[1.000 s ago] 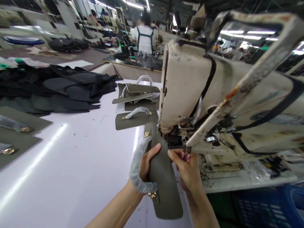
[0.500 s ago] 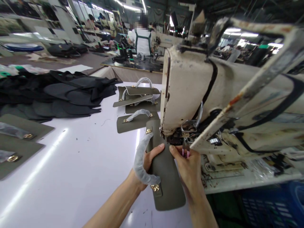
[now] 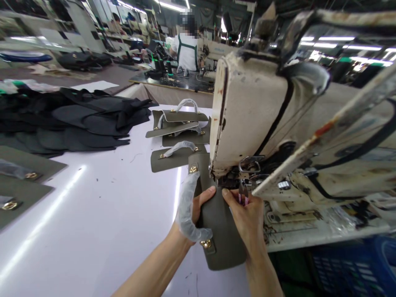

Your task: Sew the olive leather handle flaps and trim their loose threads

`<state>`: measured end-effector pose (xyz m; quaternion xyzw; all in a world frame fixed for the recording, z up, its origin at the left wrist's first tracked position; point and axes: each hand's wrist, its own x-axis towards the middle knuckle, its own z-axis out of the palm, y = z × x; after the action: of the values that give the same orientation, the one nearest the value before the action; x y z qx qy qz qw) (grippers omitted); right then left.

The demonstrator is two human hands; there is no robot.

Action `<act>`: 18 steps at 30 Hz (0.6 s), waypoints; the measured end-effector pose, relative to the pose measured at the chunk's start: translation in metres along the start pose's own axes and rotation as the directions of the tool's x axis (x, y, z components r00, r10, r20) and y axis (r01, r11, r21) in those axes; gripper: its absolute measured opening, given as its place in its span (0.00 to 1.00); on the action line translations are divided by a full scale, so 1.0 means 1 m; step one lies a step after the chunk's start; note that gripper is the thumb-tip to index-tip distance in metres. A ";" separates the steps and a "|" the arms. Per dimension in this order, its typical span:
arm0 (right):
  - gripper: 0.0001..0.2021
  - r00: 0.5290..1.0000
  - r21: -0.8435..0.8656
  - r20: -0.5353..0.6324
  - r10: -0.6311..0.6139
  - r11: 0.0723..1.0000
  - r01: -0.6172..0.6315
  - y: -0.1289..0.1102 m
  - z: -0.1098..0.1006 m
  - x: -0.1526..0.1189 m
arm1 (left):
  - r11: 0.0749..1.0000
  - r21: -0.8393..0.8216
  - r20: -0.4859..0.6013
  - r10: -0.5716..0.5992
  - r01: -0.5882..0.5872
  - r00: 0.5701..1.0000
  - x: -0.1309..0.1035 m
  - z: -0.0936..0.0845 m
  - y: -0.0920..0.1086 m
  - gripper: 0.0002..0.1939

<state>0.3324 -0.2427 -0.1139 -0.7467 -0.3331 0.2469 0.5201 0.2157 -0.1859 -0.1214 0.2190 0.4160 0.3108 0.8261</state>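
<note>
An olive-grey bag flap (image 3: 221, 231) lies lengthwise under the head of a worn cream sewing machine (image 3: 244, 111). Its carrying handle (image 3: 187, 214) is wrapped in clear plastic and ends in gold-coloured fittings. My left hand (image 3: 201, 202) holds the flap's left edge, thumb on top, its other fingers partly hidden by handle and flap. On the right edge, my right hand (image 3: 247, 218) presses with its thumb close to the needle area. Small scissor-like snips (image 3: 243, 194) with pink grips are tucked in that same hand. The machine head hides the flap's far right part.
Several similar flaps with wrapped handles (image 3: 177, 159) lie beyond on the white table (image 3: 117, 214). Dark cut pieces (image 3: 77, 119) are heaped at left, with more olive flaps (image 3: 27, 194) nearer. A rusty metal bar (image 3: 324, 130) slants before the machine. A person (image 3: 187, 51) sits farther back.
The flap's near end has swung slightly right, with the handle turning along with it. Both hands keep their hold near the machine head. The camera view has shifted a little.
</note>
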 end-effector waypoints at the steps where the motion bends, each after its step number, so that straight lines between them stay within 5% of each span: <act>1: 0.14 1.000 -0.003 -0.009 0.005 1.000 -0.005 0.000 0.001 0.000 | 1.000 0.010 0.001 0.001 -0.001 1.000 0.000 0.000 0.001 0.23; 11: 0.16 0.995 -0.001 -0.100 0.015 1.000 -0.016 0.000 0.015 -0.009 | 0.938 0.265 0.049 0.219 -0.224 0.974 0.010 -0.008 0.021 0.24; 18: 0.19 0.991 0.074 -0.130 0.042 0.997 -0.033 0.002 0.024 -0.013 | 0.886 0.407 0.131 0.185 -0.223 0.974 0.016 -0.009 0.038 0.17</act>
<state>0.3077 -0.2381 -0.1232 -0.7482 -0.2749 0.2187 0.5628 0.2024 -0.1470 -0.1116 0.4472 0.4104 0.2894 0.7402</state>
